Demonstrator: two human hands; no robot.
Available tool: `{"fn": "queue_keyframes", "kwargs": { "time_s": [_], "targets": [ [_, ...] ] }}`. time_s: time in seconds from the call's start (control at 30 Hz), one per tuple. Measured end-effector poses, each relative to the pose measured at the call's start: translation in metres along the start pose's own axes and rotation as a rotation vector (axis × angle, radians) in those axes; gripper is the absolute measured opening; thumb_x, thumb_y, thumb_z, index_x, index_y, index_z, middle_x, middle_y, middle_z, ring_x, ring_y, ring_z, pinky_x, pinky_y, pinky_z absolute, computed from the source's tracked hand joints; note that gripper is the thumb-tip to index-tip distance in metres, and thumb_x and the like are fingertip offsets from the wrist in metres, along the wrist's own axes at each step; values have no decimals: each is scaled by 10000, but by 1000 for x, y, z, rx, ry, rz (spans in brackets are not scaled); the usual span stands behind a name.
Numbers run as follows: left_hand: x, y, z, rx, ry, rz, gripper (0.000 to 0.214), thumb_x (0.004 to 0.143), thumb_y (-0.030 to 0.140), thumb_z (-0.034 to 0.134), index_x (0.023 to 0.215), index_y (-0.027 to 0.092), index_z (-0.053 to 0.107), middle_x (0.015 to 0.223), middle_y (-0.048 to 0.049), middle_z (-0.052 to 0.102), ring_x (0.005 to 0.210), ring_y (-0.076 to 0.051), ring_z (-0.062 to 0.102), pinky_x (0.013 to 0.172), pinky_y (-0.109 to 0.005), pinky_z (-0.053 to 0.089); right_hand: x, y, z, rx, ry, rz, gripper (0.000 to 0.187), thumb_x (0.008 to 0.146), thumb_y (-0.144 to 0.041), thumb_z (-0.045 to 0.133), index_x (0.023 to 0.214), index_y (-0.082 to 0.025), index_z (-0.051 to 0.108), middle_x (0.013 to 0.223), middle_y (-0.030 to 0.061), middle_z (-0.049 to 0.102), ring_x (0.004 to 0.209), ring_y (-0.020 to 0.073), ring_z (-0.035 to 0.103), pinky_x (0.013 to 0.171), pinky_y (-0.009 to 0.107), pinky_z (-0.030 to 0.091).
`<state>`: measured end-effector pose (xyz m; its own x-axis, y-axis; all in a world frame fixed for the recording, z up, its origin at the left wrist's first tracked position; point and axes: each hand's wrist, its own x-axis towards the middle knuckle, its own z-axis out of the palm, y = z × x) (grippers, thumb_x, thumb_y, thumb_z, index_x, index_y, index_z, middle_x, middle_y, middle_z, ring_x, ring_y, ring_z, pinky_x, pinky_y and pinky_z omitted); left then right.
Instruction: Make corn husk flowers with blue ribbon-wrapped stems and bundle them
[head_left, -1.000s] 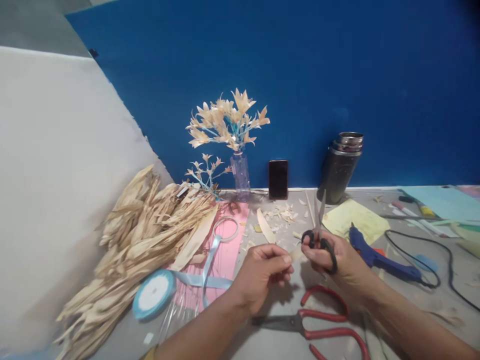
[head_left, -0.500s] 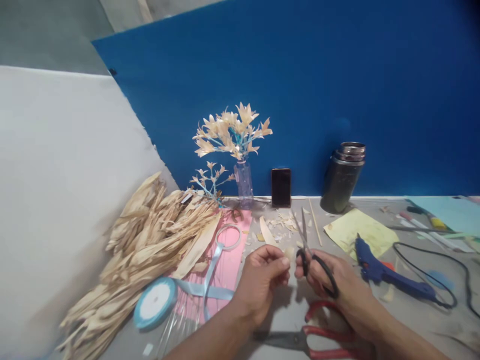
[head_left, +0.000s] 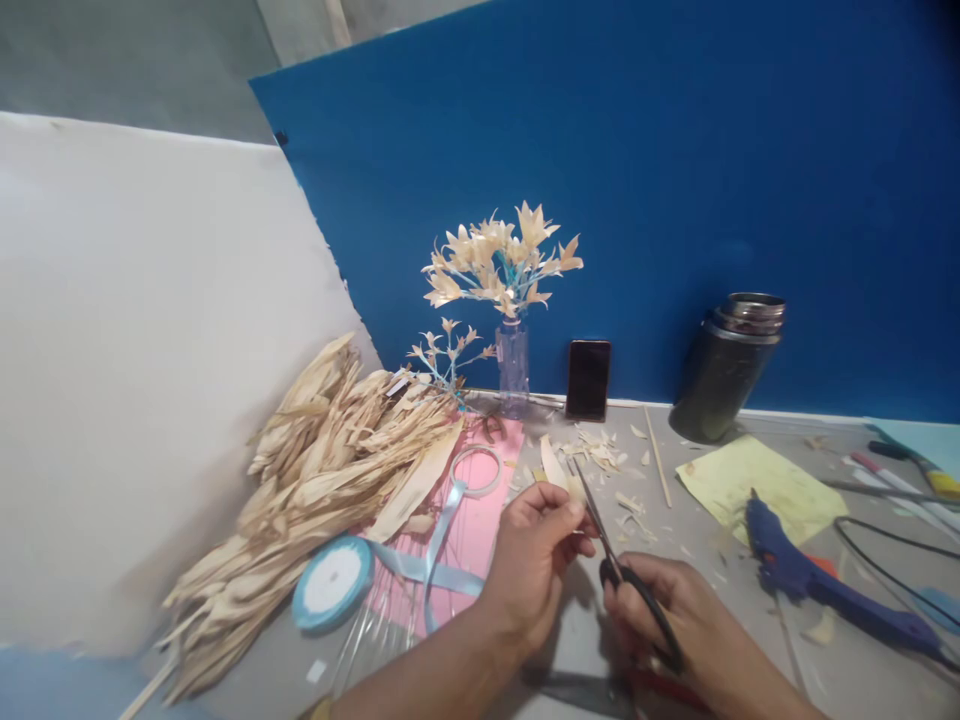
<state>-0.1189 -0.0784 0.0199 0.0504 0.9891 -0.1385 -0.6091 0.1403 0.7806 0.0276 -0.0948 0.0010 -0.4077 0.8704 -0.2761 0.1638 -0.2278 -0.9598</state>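
Note:
Between the thumb and fingers of my left hand (head_left: 536, 560) is a small pale piece of corn husk (head_left: 576, 490), mostly covered by the fingertips. My right hand (head_left: 660, 610) grips black-handled scissors (head_left: 596, 505), whose blades point up and to the left beside the husk piece. Whether the blades touch it I cannot tell. Beneath my right hand lie larger red-handled scissors (head_left: 581, 690), partly hidden. Husk scraps (head_left: 600, 450) are scattered on the table beyond my hands.
At left lie a heap of dried husks (head_left: 322, 480) and a blue ribbon roll (head_left: 334, 585). Behind stand husk flowers in a clear bottle (head_left: 514, 365), a phone (head_left: 588, 380) and a dark flask (head_left: 727, 370). A blue glue gun (head_left: 825, 580) with its cord lies right, near yellow paper (head_left: 761, 485).
The black scissors have come up to the husk piece and their blades have drawn closer together. The camera view has shifted left, so the table things appear further right.

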Motion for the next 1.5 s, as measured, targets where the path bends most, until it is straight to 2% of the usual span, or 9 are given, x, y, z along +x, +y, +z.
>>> {"fn": "queue_keyframes", "kwargs": {
  "time_s": [0.37,0.5,0.8,1.0,1.1,1.2,1.33,1.5],
  "targets": [
    [2,3,-2,2,-24,17,177,711,181,746,687,153,572,667,-12,614,623,-113,553,594,-227,442,1,3,1,-3,14,47,440,728,-556,673,617,-214,420,513,-58,453,452,68,335,443,212,295],
    [1,5,-2,12,-32,22,168,707,182,744,688,154,579,685,-18,626,637,-120,565,602,-233,450,2,4,-1,-22,28,20,413,746,-524,672,620,-205,442,500,-57,449,458,68,337,432,199,251],
    [1,5,-2,38,-34,12,140,693,169,724,658,147,589,670,-29,627,638,-125,567,602,-237,448,0,-2,3,68,-20,78,478,712,-596,686,629,-214,412,499,-73,447,440,58,321,416,189,246],
    [1,8,-2,36,-47,10,141,676,159,714,648,151,576,662,-25,624,622,-121,560,594,-235,441,-1,1,1,-13,10,38,446,749,-552,671,609,-208,425,488,-69,442,438,57,324,426,197,237],
    [2,9,-3,33,-57,-10,154,661,157,702,645,158,549,683,-35,643,638,-131,581,587,-236,438,-1,2,0,-22,12,35,462,754,-595,650,622,-200,450,507,-56,465,450,61,325,432,200,232],
    [3,10,-5,55,-43,-53,169,637,160,705,690,167,545,661,-25,645,603,-133,591,578,-238,432,-1,-6,-2,-19,-29,26,543,732,-712,607,625,-199,465,517,-30,503,461,76,357,443,214,255],
    [5,15,-9,93,-20,-81,167,638,159,700,735,166,565,566,16,583,502,-89,516,543,-212,391,-4,-22,-13,-74,-54,-59,676,699,-862,497,650,-189,537,543,17,565,497,121,441,481,247,331],
    [4,26,-9,93,-60,-91,152,641,163,709,698,159,569,597,12,570,562,-98,545,566,-213,402,-8,-22,-28,-139,-169,-158,688,749,-856,458,636,-183,547,568,22,564,544,135,464,510,247,340]
  ]
}}
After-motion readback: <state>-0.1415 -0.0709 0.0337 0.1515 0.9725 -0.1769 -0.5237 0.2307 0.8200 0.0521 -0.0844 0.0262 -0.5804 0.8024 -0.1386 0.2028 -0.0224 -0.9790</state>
